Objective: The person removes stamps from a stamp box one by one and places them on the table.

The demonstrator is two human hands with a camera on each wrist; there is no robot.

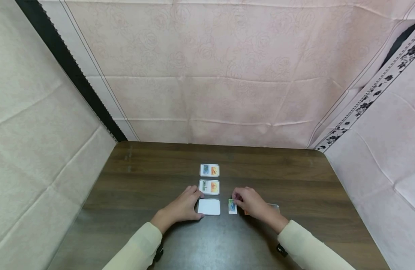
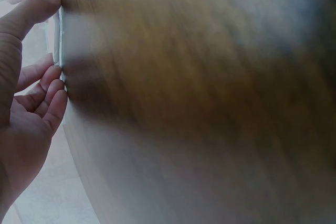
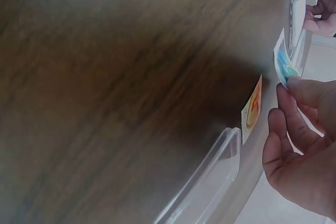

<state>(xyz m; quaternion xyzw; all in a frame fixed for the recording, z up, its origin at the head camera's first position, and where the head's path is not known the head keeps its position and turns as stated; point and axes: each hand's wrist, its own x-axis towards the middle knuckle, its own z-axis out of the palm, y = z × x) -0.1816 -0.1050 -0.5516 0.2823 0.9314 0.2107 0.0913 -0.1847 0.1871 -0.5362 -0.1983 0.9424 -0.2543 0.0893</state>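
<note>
In the head view a flat white case (image 1: 208, 207) lies on the wooden table. My left hand (image 1: 183, 204) holds it at its left side, thumb at the near edge and fingers at the far edge. To its right, my right hand (image 1: 252, 202) pinches a small blue-and-green stamp (image 1: 232, 206) between thumb and forefinger. The right wrist view shows this stamp (image 3: 283, 64) tilted off the table, apart from the case. An orange stamp (image 3: 253, 109) lies below the right hand, beside a clear plastic tray (image 3: 210, 187); in the head view the hand partly covers both.
Beyond the white case, two more cases lie in a column: a middle one (image 1: 209, 186) and a far one (image 1: 209, 170). Each shows two small pictures. Pale cloth (image 1: 207, 97) hangs behind the table (image 1: 143, 165) and at both sides.
</note>
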